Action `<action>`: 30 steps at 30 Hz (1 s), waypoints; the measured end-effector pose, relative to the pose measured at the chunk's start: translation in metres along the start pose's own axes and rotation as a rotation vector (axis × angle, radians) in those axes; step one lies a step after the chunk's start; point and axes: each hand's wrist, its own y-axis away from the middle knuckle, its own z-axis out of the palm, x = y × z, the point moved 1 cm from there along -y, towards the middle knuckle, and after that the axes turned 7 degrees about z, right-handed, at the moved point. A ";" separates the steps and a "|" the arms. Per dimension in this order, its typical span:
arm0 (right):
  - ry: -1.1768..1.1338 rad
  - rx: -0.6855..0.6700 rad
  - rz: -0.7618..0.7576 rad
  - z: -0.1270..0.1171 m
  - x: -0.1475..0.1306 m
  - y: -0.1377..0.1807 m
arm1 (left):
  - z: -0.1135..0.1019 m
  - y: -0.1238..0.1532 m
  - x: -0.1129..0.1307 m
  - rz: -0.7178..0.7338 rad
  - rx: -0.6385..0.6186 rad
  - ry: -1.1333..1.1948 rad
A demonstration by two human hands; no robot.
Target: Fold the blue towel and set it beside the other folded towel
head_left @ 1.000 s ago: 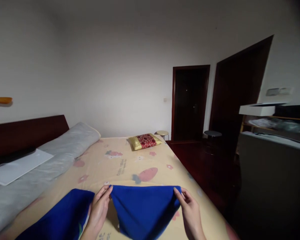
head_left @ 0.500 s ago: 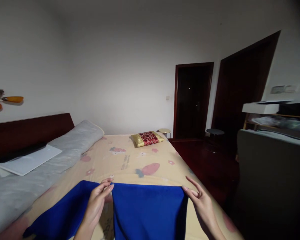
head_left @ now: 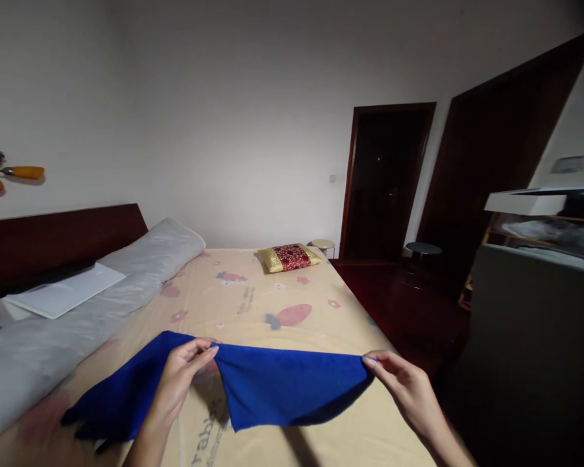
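Observation:
Stretched between my two hands is a blue cloth (head_left: pixel 292 384), its top edge nearly straight and its lower part hanging in a slanted flap above the bed. My left hand (head_left: pixel 182 370) pinches the upper left corner between thumb and fingers. At the upper right corner my right hand (head_left: pixel 403 383) does the same. More blue fabric (head_left: pixel 126 383) lies on the bed to the left, partly behind my left wrist; I cannot tell whether it joins the held cloth. Beneath is the cream bed sheet (head_left: pixel 253 311), printed with carrots and flowers.
A grey rolled quilt (head_left: pixel 141 279) lies along the headboard (head_left: pixel 58 240), with a white flat folder-like item (head_left: pixel 68 290) on top. A gold and red pillow (head_left: pixel 289 257) rests at the far end. Two stools (head_left: pixel 322 244) stand beyond, and a dark panel (head_left: pixel 540 337) with shelves borders the right.
The cloth's lower part, which hung down out of view, now shows its bottom edge raised and slanting. My right fingers have closed in and moved slightly right. The view has tilted down.

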 end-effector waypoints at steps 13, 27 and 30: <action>0.117 0.019 -0.043 -0.007 -0.013 0.008 | -0.009 0.010 0.019 0.114 0.051 -0.185; 0.127 0.000 -0.050 -0.006 -0.016 0.011 | -0.010 0.002 0.001 0.071 0.081 0.021; 0.134 -0.011 -0.060 -0.005 -0.017 0.012 | -0.011 -0.001 -0.003 0.063 0.095 0.039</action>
